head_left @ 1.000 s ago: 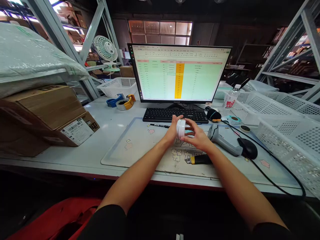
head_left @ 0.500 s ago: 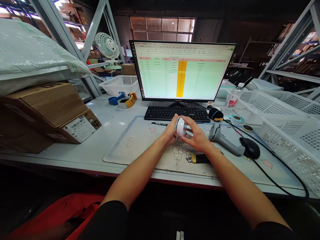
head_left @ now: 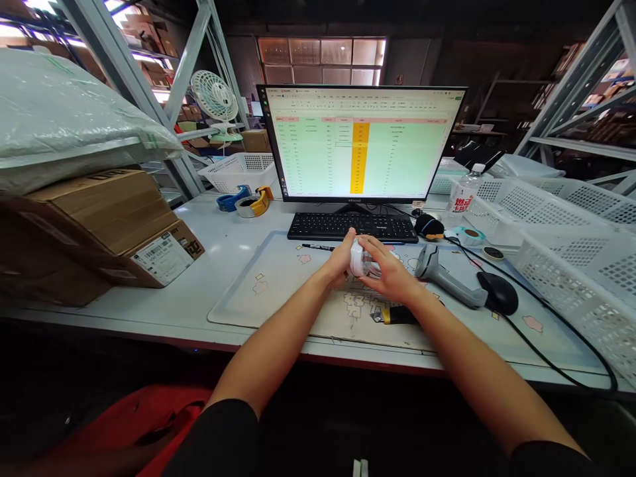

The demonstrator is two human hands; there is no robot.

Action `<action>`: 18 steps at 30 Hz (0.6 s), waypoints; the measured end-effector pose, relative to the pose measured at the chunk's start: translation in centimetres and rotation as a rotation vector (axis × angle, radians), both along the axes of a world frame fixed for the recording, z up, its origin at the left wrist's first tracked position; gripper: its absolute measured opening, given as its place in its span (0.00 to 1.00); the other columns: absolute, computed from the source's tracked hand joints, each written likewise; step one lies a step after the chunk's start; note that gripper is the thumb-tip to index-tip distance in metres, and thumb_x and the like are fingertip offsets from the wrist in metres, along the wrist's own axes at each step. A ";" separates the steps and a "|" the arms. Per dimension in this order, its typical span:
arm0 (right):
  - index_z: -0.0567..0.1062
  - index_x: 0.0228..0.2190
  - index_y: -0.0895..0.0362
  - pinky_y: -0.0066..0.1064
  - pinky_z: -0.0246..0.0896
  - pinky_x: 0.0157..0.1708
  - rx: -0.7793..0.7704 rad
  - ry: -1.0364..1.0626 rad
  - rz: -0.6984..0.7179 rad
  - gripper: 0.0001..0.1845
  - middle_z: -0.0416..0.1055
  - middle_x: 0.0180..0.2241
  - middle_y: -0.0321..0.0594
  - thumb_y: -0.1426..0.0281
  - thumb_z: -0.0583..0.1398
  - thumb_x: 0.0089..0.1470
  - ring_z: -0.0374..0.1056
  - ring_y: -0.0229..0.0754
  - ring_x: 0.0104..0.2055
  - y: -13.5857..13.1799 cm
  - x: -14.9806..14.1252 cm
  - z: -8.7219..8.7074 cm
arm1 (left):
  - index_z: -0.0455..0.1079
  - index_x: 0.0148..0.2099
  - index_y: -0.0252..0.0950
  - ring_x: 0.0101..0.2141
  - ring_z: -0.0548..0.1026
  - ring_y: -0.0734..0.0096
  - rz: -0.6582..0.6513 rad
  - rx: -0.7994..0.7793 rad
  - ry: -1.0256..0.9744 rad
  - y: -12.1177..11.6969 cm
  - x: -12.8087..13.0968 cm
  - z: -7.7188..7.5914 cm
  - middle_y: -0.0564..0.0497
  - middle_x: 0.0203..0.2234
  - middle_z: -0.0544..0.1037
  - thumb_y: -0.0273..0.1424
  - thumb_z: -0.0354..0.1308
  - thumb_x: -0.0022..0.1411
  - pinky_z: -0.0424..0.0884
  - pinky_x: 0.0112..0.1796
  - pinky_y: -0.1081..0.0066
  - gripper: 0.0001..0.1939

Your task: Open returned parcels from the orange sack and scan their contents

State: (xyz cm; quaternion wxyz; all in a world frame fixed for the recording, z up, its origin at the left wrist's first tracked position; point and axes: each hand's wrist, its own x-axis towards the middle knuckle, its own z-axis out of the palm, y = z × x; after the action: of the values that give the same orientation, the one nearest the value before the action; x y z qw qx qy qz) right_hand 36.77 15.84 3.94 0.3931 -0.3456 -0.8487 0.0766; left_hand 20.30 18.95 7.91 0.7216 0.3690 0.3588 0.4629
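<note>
Both my hands meet over the desk mat (head_left: 278, 285) just in front of the black keyboard (head_left: 352, 227). Together they grip a small white round container (head_left: 358, 260). My left hand (head_left: 342, 260) cups its left side, fingers curled round the white end. My right hand (head_left: 387, 273) wraps the right part from above, hiding most of it. Below my right wrist lies a yellow and black utility knife (head_left: 397, 315). A grey barcode scanner (head_left: 444, 275) rests to the right of my hands.
A monitor (head_left: 362, 142) showing a green spreadsheet stands behind the keyboard. A black mouse (head_left: 499, 293) and its cable lie right, beside white mesh baskets (head_left: 571, 258). A cardboard box (head_left: 99, 225) sits left, tape dispensers (head_left: 246, 201) and a fan (head_left: 214, 99) behind. A pen (head_left: 318, 248) lies near the keyboard.
My right hand has closed further over the white container and turned it; the container sits slightly lower. The view shifted a little.
</note>
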 end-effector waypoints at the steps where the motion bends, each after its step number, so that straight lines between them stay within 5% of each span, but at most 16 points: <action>1: 0.54 0.74 0.46 0.56 0.54 0.73 0.008 -0.012 -0.001 0.47 0.53 0.74 0.48 0.70 0.66 0.59 0.51 0.56 0.76 -0.1 -0.1 0.1 | 0.78 0.45 0.33 0.26 0.78 0.71 -0.004 -0.017 0.005 0.1 -0.1 0.1 0.49 0.29 0.81 0.46 0.48 0.79 0.73 0.28 0.73 0.25; 10: 0.56 0.72 0.46 0.57 0.56 0.72 0.099 -0.065 -0.044 0.46 0.53 0.73 0.51 0.74 0.64 0.58 0.53 0.58 0.75 -0.8 -0.8 0.6 | 0.76 0.38 0.32 0.23 0.76 0.72 -0.077 -0.038 -0.029 0.6 -1.0 0.2 0.50 0.25 0.79 0.51 0.52 0.76 0.70 0.26 0.74 0.27; 18: 0.54 0.74 0.44 0.56 0.53 0.73 0.066 -0.016 0.014 0.47 0.51 0.75 0.47 0.72 0.65 0.60 0.51 0.55 0.76 -0.4 -0.5 0.3 | 0.77 0.41 0.34 0.28 0.79 0.68 -0.112 0.051 -0.001 0.1 -0.6 -0.2 0.48 0.27 0.80 0.56 0.56 0.72 0.74 0.31 0.72 0.28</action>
State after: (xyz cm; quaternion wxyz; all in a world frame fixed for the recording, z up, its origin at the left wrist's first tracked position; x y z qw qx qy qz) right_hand 36.32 15.44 4.20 0.3970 -0.3269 -0.8562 0.0486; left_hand 19.73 19.00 7.76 0.7370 0.4065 0.3252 0.4310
